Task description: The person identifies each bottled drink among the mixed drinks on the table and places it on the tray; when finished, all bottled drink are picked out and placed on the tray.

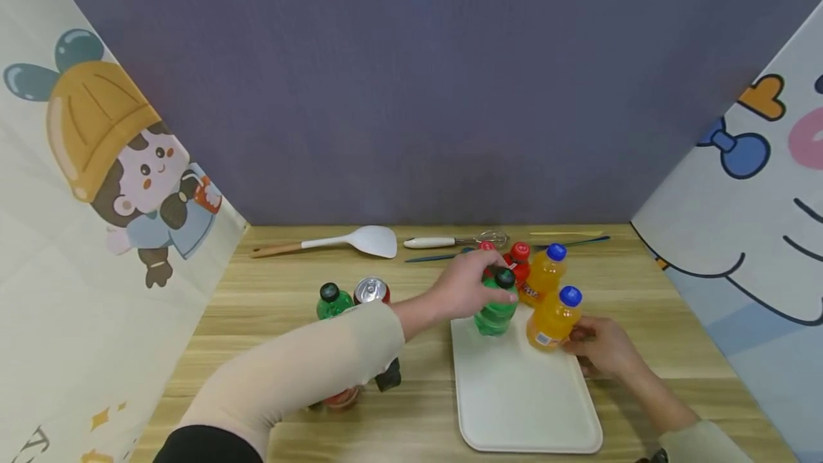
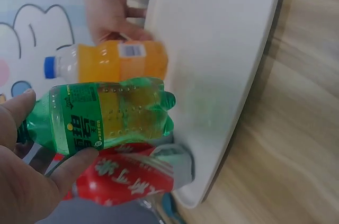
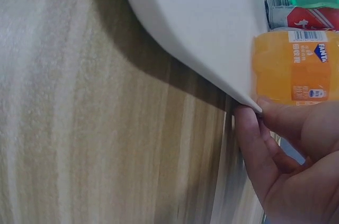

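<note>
While left hand (image 1: pixel 472 284) grips a green bottle, right hand (image 1: pixel 604 349) pinches the tray edge

Left arm reaches from the near left across to the tray (image 1: pixel 527 406), forearm slanting up and right, cream sleeve to the wrist. Left fingers and thumb curl round the upper part of the black-capped green bottle (image 1: pixel 494 320), upright over the tray's far left part; can't tell if its base touches. Right arm comes in from the near right, hand low at the tray's right side, thumb on top of the rim, fingers bent against it from below, just beside an orange bottle.

Counts: 1 white tray. 2 orange bottles (image 1: pixel 554 320), blue caps, one behind the other toward the tray's far right. 2 red-capped bottles (image 1: pixel 519 270) at the far end, partly hidden by left hand and green bottle. 2 green bottles total: the held one, plus a second green bottle (image 1: pixel 334 302) left of the tray, next to 1 can (image 1: pixel 371 291). Nearer, a reddish item (image 1: pixel 342 399) and a black item (image 1: pixel 388 376) half covered by the sleeve, type unclear. Far side of table: 1 spatula (image 1: pixel 373 241), 1 whisk (image 1: pixel 434 242), 2 dark blue utensils (image 1: pixel 427 259), 1 thin yellow utensil (image 1: pixel 558 234).
</note>
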